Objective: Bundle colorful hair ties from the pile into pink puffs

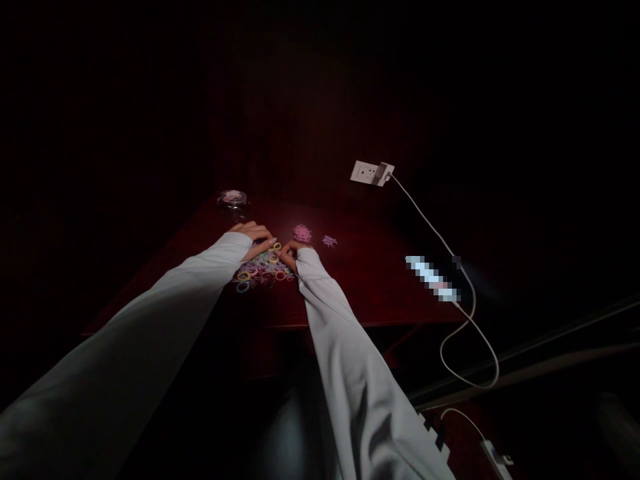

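Left hand [253, 235] and right hand [290, 253] work at the pile of coloured bands [264, 267], centre frame; whether their fingers grip any, I cannot tell. Light pinches should limit tangling.

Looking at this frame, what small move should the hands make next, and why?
The right hand should probably move a pinkish piece visible in the mixed pile to the pink heap: that hand and the left hand are both at the pile, and the heap, similar in color, lies apart, just beyond the right hand.

table [365, 287]: dark red | mixed pile [263, 264]: multicoloured | larger cluster [301, 233]: pink | smaller cluster [329, 241]: purple
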`<action>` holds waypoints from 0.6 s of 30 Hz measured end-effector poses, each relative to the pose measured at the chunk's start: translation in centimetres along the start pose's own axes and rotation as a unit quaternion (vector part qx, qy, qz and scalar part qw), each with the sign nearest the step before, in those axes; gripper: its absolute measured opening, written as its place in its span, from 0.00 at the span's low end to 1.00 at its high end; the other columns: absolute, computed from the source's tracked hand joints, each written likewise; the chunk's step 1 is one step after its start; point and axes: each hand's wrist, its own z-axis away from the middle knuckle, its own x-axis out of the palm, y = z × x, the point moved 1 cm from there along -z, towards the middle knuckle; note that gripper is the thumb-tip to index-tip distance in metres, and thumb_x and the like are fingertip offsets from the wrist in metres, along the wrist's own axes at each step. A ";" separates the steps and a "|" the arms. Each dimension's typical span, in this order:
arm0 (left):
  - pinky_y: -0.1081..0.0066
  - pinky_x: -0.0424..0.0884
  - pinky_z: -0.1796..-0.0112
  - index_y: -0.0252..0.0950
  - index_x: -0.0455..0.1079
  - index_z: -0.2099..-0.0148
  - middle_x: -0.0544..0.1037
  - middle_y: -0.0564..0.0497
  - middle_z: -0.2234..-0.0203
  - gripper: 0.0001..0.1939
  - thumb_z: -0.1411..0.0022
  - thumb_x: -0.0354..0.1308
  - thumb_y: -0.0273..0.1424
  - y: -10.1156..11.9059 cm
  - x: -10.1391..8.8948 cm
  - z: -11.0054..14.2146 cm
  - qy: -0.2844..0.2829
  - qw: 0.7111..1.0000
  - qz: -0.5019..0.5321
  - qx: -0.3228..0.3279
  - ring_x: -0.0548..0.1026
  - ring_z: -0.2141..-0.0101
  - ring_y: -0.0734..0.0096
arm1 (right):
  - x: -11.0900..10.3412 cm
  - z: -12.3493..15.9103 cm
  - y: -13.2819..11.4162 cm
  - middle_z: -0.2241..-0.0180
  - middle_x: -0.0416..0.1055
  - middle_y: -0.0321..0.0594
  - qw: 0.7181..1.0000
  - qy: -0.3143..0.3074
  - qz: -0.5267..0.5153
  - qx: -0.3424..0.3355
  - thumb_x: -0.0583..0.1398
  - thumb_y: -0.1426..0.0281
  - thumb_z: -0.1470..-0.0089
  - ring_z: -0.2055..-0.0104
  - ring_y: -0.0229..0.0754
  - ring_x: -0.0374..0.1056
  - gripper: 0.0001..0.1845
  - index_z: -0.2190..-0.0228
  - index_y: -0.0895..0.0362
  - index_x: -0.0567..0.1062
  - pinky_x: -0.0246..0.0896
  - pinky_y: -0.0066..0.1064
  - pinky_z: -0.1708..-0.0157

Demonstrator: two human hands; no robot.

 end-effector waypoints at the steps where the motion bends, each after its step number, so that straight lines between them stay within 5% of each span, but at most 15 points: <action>1: 0.60 0.67 0.48 0.45 0.81 0.50 0.85 0.48 0.50 0.23 0.23 0.47 0.48 0.0 0.1 0.0 0.000 1.000 0.003 0.001 0.75 0.49 0.56 | 0.0 0.0 -0.1 0.75 0.70 0.30 1.000 0.010 -0.026 -0.006 0.70 0.49 0.42 0.74 0.34 0.60 0.21 0.71 0.55 0.81 0.55 0.28 0.70; 10: 0.60 0.67 0.48 0.44 0.82 0.52 0.85 0.47 0.51 0.23 0.25 0.47 0.48 0.0 0.2 0.1 0.002 1.000 0.028 0.001 0.75 0.50 0.55 | 0.1 0.7 -0.6 0.76 0.66 0.31 0.988 0.047 -0.148 -0.024 0.66 0.42 0.43 0.74 0.34 0.57 0.29 0.67 0.57 0.82 0.54 0.27 0.72; 18: 0.61 0.68 0.48 0.43 0.81 0.51 0.84 0.47 0.52 0.25 0.23 0.45 0.49 -0.6 0.6 0.0 0.013 0.999 0.043 0.001 0.76 0.51 0.56 | 0.4 -0.4 0.2 0.67 0.78 0.38 0.994 0.086 -0.067 -0.034 0.62 0.50 0.34 0.67 0.39 0.68 0.22 0.64 0.55 0.86 0.65 0.28 0.63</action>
